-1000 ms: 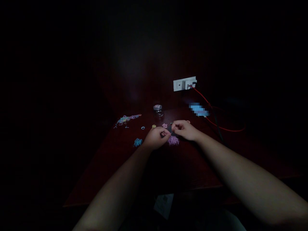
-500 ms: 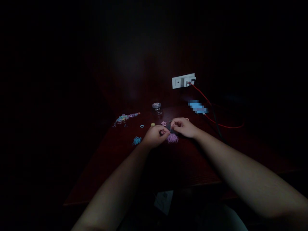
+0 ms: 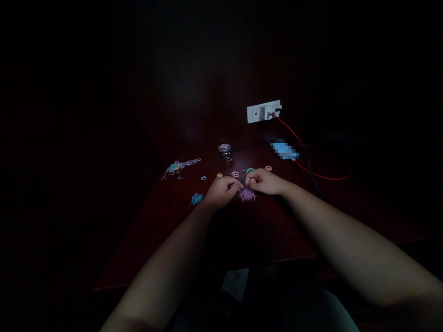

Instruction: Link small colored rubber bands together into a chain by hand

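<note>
My left hand [image 3: 223,191] is closed in a pinch at the left edge of a pile of purple rubber bands [image 3: 247,195]. Across from it, my right hand [image 3: 263,181] has its fingers curled together just above the same pile. Whatever lies between either set of fingertips is too small and dark to make out. Pink bands [image 3: 235,174] and green bands [image 3: 248,170] lie just beyond the hands. A yellow band [image 3: 219,175] sits behind my left hand, and an orange band [image 3: 268,168] behind my right. Blue bands [image 3: 197,198] form a small heap left of my left hand.
A mixed heap of coloured bands [image 3: 178,167] lies at the table's far left, with a single blue band [image 3: 203,178] nearby. A lidded clear jar [image 3: 224,151] stands at the back. Right of it are a blurred-out phone [image 3: 284,150], a red cable [image 3: 323,177] and a wall socket [image 3: 255,114].
A thin purple strand between my fingertips no longer shows. My right hand has shifted slightly, leaving more of the green bands visible. The whole scene sits slightly higher in view.
</note>
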{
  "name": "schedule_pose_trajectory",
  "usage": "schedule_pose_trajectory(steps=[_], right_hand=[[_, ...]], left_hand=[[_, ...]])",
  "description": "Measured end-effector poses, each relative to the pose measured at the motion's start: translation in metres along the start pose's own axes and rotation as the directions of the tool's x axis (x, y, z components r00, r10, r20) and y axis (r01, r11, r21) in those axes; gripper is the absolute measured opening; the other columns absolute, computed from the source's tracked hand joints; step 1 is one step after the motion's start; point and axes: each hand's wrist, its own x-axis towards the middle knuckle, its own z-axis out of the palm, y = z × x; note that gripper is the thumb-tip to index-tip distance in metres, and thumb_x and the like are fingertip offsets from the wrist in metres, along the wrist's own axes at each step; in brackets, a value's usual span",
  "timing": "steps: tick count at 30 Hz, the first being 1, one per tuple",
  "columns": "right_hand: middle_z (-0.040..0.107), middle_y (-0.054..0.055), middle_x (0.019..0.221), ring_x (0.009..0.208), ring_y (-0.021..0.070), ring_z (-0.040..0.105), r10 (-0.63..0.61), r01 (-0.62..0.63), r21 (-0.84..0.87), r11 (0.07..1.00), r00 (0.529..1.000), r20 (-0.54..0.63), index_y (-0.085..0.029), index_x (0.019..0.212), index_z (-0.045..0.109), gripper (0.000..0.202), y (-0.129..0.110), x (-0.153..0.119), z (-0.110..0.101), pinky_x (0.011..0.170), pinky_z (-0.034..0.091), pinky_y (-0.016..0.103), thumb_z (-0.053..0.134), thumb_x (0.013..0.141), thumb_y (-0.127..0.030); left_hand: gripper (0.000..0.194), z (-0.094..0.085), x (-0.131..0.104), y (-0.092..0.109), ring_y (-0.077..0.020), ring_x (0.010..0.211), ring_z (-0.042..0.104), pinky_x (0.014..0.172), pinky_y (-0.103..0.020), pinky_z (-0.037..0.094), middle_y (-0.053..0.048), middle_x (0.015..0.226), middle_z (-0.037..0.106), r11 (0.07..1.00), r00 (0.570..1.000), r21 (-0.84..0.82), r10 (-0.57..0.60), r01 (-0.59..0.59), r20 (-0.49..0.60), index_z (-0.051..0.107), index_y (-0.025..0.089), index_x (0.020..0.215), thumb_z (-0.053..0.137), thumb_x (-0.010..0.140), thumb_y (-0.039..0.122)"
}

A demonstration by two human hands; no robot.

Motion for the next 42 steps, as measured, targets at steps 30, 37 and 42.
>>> schedule_pose_trajectory(steps=[30, 37, 42], right_hand=[[0.049, -0.004, 0.054, 0.047, 0.0073, 0.04, 0.046, -0.047, -0.073, 0.996, 0.999, -0.027, -0.014, 0.073, 0.06, 0.01, 0.006, 0.002, 0.002, 0.046, 0.029, 0.02, 0.052, 0.069, -0.019], [0.055, -0.001, 0.059, 0.051, 0.0099, 0.045, 0.064, -0.068, -0.096, 0.993, 0.997, -0.044, -0.014, 0.074, 0.062, 0.016, 0.009, 0.003, 0.001, 0.05, 0.033, 0.022, 0.051, 0.068, -0.023], [0.054, -0.001, 0.059, 0.052, 0.0104, 0.045, 0.082, -0.083, -0.095, 0.992, 0.996, -0.02, -0.014, 0.076, 0.06, 0.017, 0.014, 0.004, 0.001, 0.05, 0.033, 0.023, 0.05, 0.069, -0.025]], left_hand=[[0.026, 0.0, 0.0, 0.001, -0.0147, 0.078, 0.063, 0.071, -0.025, 0.047, -0.003, 0.083, 0.071, 0.999, 0.994, -0.038, -0.027, 0.023, -0.102, 0.071, 0.018, 0.082, 0.047, 0.087, 0.026], [0.027, -0.04, -0.029, -0.044, -0.016, 0.088, 0.064, 0.083, -0.027, 0.048, -0.005, 0.092, 0.071, 0.973, 0.885, -0.037, -0.223, 0.228, -0.409, 0.069, 0.017, 0.087, 0.044, 0.088, 0.028], [0.024, -0.092, -0.076, -0.111, -0.0185, 0.083, 0.064, 0.078, -0.028, 0.047, -0.005, 0.091, 0.071, 0.724, 0.592, -0.041, -0.595, 0.689, -0.544, 0.069, 0.018, 0.093, 0.051, 0.081, 0.028]])
